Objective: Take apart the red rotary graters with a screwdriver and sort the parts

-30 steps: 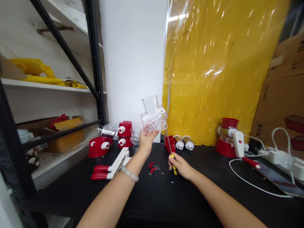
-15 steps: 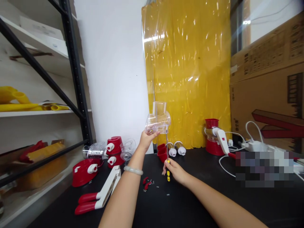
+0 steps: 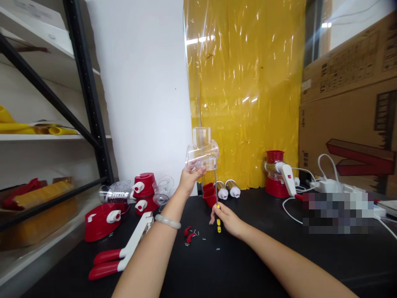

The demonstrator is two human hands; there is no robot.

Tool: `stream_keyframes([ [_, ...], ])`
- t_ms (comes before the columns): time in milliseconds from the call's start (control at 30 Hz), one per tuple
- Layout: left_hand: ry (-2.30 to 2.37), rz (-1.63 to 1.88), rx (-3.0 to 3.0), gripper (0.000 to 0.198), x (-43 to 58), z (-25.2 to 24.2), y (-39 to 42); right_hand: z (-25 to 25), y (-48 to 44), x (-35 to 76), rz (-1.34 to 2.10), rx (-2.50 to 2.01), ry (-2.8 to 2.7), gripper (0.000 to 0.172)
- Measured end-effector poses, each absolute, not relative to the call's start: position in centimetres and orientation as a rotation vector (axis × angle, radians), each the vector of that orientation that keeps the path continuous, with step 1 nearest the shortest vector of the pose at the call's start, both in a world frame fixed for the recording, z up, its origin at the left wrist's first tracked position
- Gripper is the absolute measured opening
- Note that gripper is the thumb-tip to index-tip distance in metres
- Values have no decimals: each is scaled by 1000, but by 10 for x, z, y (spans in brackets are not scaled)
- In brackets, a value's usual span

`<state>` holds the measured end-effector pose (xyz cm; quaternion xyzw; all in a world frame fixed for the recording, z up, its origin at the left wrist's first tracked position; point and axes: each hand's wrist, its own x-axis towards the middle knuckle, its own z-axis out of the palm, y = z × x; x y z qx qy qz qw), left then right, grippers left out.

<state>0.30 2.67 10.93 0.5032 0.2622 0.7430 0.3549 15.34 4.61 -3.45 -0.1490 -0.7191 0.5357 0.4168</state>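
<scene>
My left hand (image 3: 190, 180) grips a clear plastic grater housing (image 3: 202, 150) from below and holds it up above the table, its square chute pointing upward. My right hand (image 3: 228, 217) is closed round the yellow and black handle of a long screwdriver (image 3: 216, 186). The shaft stands nearly upright, and its tip meets the underside of the housing at the right end. Whether the tip sits in a screw is too small to tell. Below the hands, small red plastic parts (image 3: 190, 236) and several tiny metal pins or screws (image 3: 204, 239) lie on the black table (image 3: 198, 273).
Red bases (image 3: 102, 223) with white knobs, clear housings (image 3: 119, 191) and red-and-white handles (image 3: 124, 257) lie at left. Behind my right hand are red hoppers (image 3: 209, 194) and grater drums (image 3: 233, 188). An assembled red grater (image 3: 276, 178), white cables and a carton (image 3: 347, 107) stand at right.
The whole view has shifted slightly, so most things appear a little further left and higher. Both hands keep their hold, with the screwdriver tip still at the housing.
</scene>
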Motion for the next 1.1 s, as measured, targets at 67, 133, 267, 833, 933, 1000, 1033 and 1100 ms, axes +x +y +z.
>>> stream_keyframes([
  [67, 693, 1918, 1300, 54, 3, 109, 29, -34, 47, 154, 1346, -375, -1804, 52],
  [133, 705, 1931, 1312, 55, 2, 108, 30, -35, 49, 155, 1350, -380, -1798, 52],
  [267, 737, 2005, 1337, 58, 0, 106, 34, -37, 50, 156, 1365, -386, -1784, 51],
  [833, 779, 1946, 1689, 67, -4, 114, 27, -37, 54, 156, 1319, -445, -1761, 53],
  [933, 775, 1945, 1716, 68, -2, 116, 26, -36, 52, 156, 1306, -447, -1770, 52],
  [1000, 779, 1947, 1720, 68, -1, 116, 25, -36, 50, 155, 1295, -455, -1774, 48],
  [1033, 783, 1948, 1724, 68, 0, 117, 25, -37, 50, 155, 1291, -460, -1774, 46],
  [1100, 794, 1954, 1732, 67, 1, 118, 24, -37, 51, 155, 1287, -472, -1772, 40],
])
